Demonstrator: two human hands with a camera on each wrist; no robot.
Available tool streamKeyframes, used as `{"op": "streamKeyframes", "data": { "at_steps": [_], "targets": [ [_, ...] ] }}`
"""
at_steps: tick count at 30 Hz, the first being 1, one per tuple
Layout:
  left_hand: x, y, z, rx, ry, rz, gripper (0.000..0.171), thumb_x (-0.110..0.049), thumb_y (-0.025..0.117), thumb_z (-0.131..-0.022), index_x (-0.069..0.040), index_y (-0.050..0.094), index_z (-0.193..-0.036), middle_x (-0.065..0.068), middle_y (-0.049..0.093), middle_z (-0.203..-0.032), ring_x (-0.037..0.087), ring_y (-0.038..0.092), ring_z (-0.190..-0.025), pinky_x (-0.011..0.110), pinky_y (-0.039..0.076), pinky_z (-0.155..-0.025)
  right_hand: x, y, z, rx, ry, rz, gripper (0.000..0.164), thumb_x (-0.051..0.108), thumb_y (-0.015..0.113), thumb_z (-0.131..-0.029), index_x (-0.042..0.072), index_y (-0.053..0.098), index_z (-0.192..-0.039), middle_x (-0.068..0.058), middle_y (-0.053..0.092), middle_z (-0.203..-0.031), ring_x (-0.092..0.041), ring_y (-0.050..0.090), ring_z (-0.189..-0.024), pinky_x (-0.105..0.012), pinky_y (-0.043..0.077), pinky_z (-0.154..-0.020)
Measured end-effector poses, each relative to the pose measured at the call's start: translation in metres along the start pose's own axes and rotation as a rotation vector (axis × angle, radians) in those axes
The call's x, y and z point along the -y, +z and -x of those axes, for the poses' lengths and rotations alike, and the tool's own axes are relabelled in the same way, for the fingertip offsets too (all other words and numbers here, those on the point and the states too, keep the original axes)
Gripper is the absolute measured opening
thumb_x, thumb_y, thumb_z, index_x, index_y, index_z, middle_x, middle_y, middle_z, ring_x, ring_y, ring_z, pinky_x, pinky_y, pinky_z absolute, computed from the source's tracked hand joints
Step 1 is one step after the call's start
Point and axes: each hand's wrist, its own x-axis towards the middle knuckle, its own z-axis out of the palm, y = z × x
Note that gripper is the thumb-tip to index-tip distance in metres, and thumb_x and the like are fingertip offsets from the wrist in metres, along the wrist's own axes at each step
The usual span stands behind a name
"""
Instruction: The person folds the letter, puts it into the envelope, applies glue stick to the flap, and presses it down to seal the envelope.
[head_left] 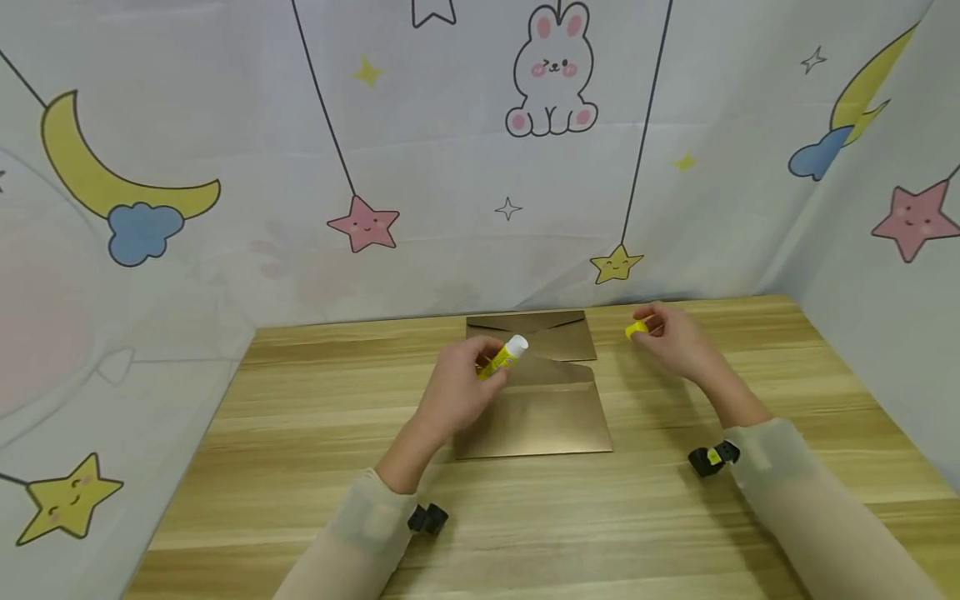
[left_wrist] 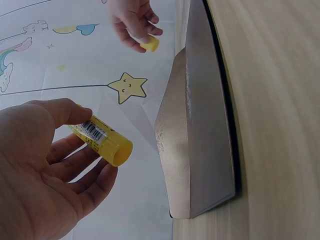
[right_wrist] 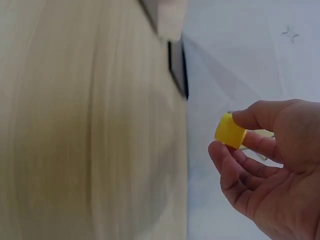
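My left hand (head_left: pixel 459 385) holds a yellow glue stick (head_left: pixel 504 357) between thumb and fingers, its white end tilted up and to the right. In the left wrist view the barcode label and the yellow base of the glue stick (left_wrist: pixel 102 141) show. Off to the right, my right hand (head_left: pixel 678 342) pinches a small yellow cap (right_wrist: pixel 230 131) between thumb and fingertips, above the table's far part. Beneath the left hand lies a bronze envelope (head_left: pixel 536 421) with its flap raised toward the back. The left hand covers part of its left side.
Behind the open envelope, a second bronze envelope (head_left: pixel 555 340) lies near the table's back edge. The wood-grain table (head_left: pixel 315 417) meets a white cloth backdrop (head_left: pixel 450 167) printed with stars, moons and a rabbit. Small black devices (head_left: pixel 429 519) sit at both wrists.
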Motion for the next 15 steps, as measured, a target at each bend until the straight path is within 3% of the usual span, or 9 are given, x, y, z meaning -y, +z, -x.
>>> {"op": "streamKeyframes", "data": {
  "at_steps": [7,15],
  "targets": [
    [-0.003,-0.001,0.000,0.006,-0.059,0.100,0.027,-0.004,0.081,-0.092,0.001,0.072,-0.116,0.010,0.074,-0.103,0.022,0.071,-0.090,0.034,0.062,-0.082,-0.017,-0.006,-0.011,0.022,0.045,0.157,0.039,0.015,0.063,-0.103,-0.012,0.057,-0.131,-0.031,0.061,-0.123,-0.045,0.058,-0.112,-0.061,0.050,-0.096],
    [-0.004,-0.003,0.000,0.029,-0.116,0.159,0.029,-0.007,0.079,-0.095,0.000,0.070,-0.121,0.010,0.073,-0.108,0.022,0.072,-0.094,0.036,0.062,-0.084,-0.028,-0.006,-0.018,0.047,0.052,0.224,0.037,0.012,0.067,-0.102,-0.013,0.058,-0.128,-0.031,0.063,-0.117,-0.044,0.060,-0.106,-0.059,0.050,-0.091]
  ]
}}
